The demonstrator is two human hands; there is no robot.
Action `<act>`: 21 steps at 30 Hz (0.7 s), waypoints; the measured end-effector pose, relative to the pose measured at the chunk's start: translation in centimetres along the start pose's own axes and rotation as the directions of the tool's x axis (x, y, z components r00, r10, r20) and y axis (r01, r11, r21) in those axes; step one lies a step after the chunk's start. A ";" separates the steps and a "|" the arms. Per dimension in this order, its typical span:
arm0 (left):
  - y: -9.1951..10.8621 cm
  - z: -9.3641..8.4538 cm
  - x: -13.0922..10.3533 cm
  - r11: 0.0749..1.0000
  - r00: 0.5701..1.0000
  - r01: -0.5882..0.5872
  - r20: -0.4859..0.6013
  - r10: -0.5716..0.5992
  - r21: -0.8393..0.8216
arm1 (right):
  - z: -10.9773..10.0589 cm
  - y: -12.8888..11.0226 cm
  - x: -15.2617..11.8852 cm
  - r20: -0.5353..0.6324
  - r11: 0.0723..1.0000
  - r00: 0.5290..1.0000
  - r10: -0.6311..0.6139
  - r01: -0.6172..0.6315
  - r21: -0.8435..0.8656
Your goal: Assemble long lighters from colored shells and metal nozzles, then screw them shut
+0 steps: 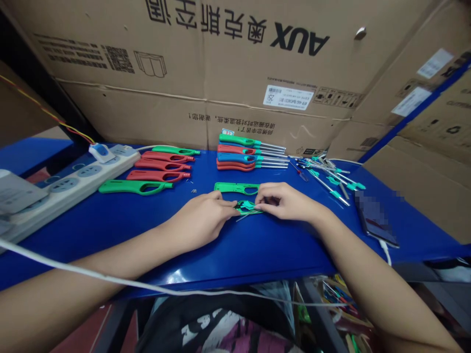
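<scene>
Both hands meet over a green lighter half [246,208] with teal and metal parts in it, on the blue table [228,255]. My left hand [206,215] has its fingers closed on the left end of this piece. From the right, my right hand [281,201] pinches at its other end; the small part between those fingertips is mostly hidden. A thin metal rod lies just below the piece. Right behind the hands rests an empty green handle shell [235,188], its right end partly covered by my right hand.
Green and red handle shells [160,165] lie beside a white power strip [77,181]. Stacked lighters [235,159] stand at the cardboard wall [154,117]. Metal tubes with teal parts [324,181] and a phone [373,218] lie right. A white cable [147,286] crosses in front.
</scene>
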State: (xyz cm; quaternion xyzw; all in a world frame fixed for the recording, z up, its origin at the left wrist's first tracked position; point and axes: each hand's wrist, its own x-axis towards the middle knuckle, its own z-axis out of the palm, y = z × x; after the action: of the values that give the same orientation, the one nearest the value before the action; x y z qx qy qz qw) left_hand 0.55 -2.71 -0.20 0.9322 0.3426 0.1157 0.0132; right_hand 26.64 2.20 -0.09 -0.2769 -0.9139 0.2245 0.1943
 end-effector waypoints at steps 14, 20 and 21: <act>-0.1 0.2 -0.1 1.000 1.000 0.016 0.005 -0.015 -0.027 | 1.4 0.3 0.5 -0.009 0.999 0.999 -0.033 0.033 0.018; 0.2 0.1 -0.1 1.000 1.000 0.012 0.014 -0.012 0.000 | 1.4 0.1 0.5 0.008 0.999 0.999 -0.035 0.035 -0.038; 0.2 0.1 -0.1 1.000 1.000 0.010 0.012 -0.010 0.001 | 1.5 0.0 0.5 0.017 0.998 0.999 -0.030 0.031 -0.053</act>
State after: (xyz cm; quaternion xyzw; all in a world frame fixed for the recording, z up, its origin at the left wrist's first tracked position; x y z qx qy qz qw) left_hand 0.62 -2.93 -0.25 0.9313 0.3471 0.1099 0.0155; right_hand 25.54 2.06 -1.18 -0.2663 -0.9252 0.1993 0.1827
